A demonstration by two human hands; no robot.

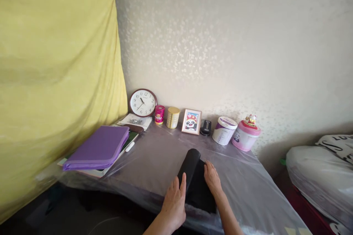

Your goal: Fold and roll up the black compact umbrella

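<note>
Where the black roll [189, 163] lies: on the table [151, 161], between your two hands.
Which way it points: its long side runs away from you to the wall, far end leaning a bit right.
Left hand [175, 200]: touching the roll's near left side; you can't tell if it grips.
Right hand [213, 177]: on the right edge of the flat black part [200, 187]; you can't tell if it pinches.
Nearer hand: your left; your right is apart from the roll.

The head camera looks forward and down across the table [154, 161] toward the wall [234, 44]; the left hand [175, 199] and right hand [213, 178] show close, low centre.
</note>
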